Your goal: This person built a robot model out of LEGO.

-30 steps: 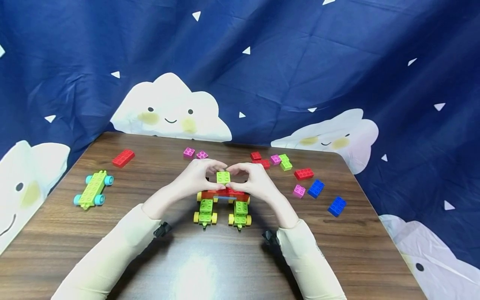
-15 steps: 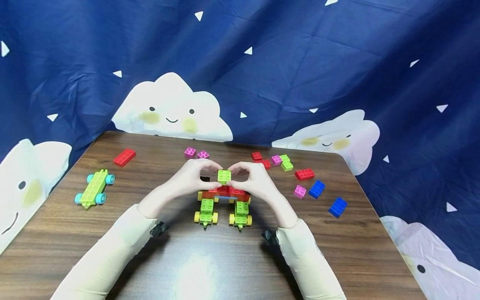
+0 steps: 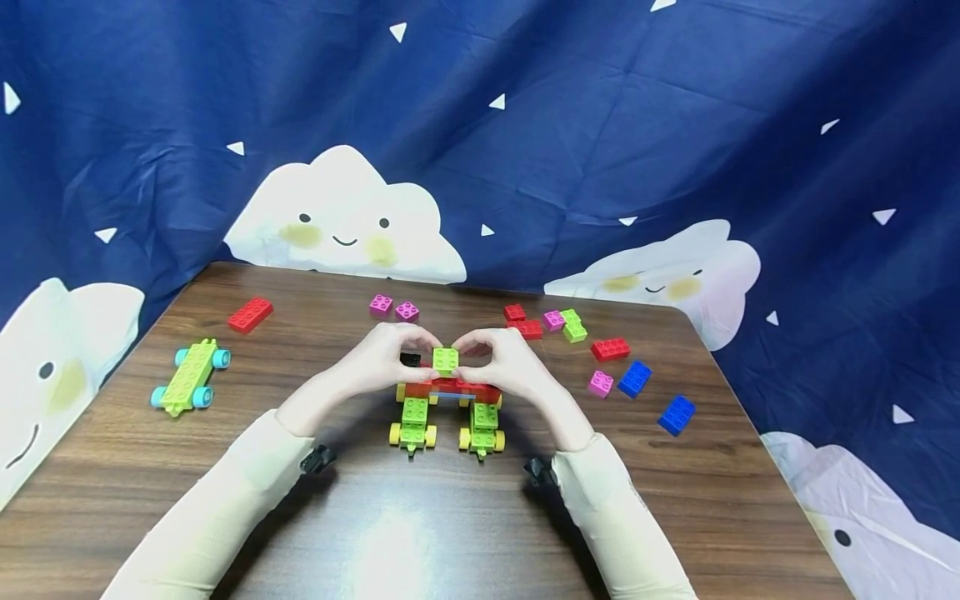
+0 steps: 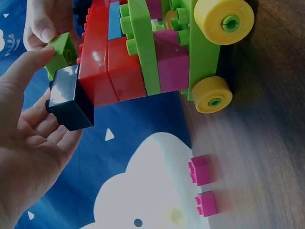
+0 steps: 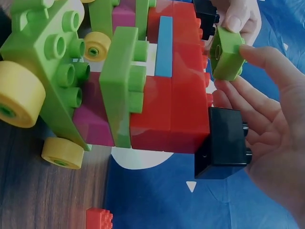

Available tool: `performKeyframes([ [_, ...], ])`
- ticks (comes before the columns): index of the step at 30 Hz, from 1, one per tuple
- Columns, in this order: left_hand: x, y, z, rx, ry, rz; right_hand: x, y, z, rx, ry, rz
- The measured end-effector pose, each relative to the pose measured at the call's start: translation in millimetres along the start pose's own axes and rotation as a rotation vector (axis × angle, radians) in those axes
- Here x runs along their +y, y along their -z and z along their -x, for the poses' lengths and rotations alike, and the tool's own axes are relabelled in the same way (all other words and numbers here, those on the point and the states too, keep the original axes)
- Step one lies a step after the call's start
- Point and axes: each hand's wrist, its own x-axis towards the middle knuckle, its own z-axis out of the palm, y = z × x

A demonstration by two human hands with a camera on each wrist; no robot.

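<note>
A small lime-green brick [image 3: 446, 361] with studs on top sits between the fingertips of both hands. My left hand [image 3: 378, 358] pinches its left side, my right hand [image 3: 506, 362] its right side. It is tilted just over the top of a block build with two rows of red bricks [image 5: 190, 95] and a thin blue strip [image 5: 164, 47]. Black bricks stick up at the build's ends, one black brick [image 4: 71, 98] by my left palm, another black brick [image 5: 224, 143] by the right. Green wheeled bases [image 3: 414, 421] with yellow wheels and magenta bricks [image 5: 93, 112] support the red part.
On the left of the wooden table [image 3: 315, 533] stand a lime car base [image 3: 189, 377] with turquoise wheels and a red brick [image 3: 251, 315]. Pink bricks [image 3: 381, 304] lie behind the build. Loose red, pink, green and blue bricks [image 3: 634, 379] lie to the right.
Both hands have brought the green brick slightly down and nearer to me, over the red top. The build and loose bricks stay where they were.
</note>
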Motion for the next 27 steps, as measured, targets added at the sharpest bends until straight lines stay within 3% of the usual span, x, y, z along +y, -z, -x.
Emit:
performKeyframes([
  [10, -5.2, -1.4, -0.3, -0.025, -0.02, -0.047, 3.1, -3.1, -2.3, -0.037, -0.021, -0.002],
  [27, -7.0, -2.5, 0.0, -0.046, -0.024, -0.042, 3.9, -4.4, -1.7, -0.053, -0.045, -0.011],
])
